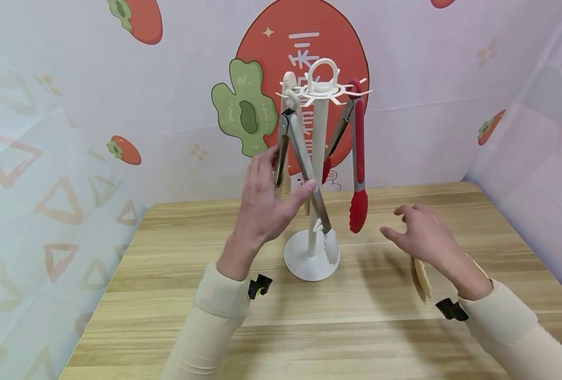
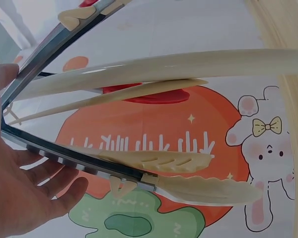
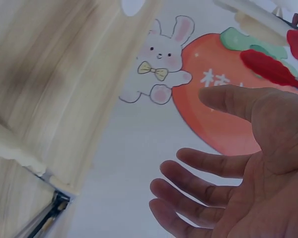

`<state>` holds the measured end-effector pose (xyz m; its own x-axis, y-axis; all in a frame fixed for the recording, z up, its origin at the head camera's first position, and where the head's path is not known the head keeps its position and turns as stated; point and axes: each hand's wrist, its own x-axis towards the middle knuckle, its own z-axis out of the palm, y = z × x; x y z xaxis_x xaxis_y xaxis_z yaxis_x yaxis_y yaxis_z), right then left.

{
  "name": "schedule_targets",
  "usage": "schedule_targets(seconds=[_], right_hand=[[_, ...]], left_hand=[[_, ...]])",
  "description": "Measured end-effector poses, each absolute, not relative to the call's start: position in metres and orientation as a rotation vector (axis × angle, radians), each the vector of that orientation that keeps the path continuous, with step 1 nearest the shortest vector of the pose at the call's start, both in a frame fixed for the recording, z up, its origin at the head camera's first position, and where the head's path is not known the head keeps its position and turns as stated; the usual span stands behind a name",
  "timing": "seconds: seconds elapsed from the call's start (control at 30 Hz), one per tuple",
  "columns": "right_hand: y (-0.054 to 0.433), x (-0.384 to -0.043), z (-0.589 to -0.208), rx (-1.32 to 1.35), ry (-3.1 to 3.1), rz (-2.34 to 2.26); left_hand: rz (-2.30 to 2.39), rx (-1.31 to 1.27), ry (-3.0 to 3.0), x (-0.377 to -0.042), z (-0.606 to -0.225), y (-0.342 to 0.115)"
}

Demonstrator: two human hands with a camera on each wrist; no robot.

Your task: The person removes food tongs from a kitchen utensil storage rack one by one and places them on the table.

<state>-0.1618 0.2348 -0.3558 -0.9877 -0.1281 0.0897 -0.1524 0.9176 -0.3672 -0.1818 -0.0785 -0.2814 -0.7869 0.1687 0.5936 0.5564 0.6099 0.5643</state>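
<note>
A white stand (image 1: 320, 137) with a hooked ring on top holds several hanging tongs. My left hand (image 1: 262, 211) is at the metal tongs with cream tips (image 1: 320, 208), which hang spread apart. In the left wrist view its loose fingers (image 2: 69, 191) lie along one tong arm, with the thumb at the other. Cream-coloured tongs (image 1: 286, 84) hang behind these, partly hidden. Red tongs (image 1: 359, 158) hang on the right side. My right hand (image 1: 425, 232) hovers with nothing in it, fingers apart, over another pair of cream-tipped tongs (image 1: 421, 277) lying on the table.
The stand's round white base (image 1: 299, 264) sits on the wooden table (image 1: 190, 316). Close behind rises a backdrop (image 1: 181, 95) printed with a large orange fruit and a rabbit. Pale patterned side walls (image 1: 34, 221) border the table left and right.
</note>
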Motion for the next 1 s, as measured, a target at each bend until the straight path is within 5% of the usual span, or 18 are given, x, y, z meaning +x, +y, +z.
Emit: schedule_targets(seconds=[1.0], right_hand=[[0.218, -0.154, -0.339, 0.300, -2.928, 0.674]], left_hand=[[-1.044, -0.730, -2.184, -0.190, -0.284, -0.071]])
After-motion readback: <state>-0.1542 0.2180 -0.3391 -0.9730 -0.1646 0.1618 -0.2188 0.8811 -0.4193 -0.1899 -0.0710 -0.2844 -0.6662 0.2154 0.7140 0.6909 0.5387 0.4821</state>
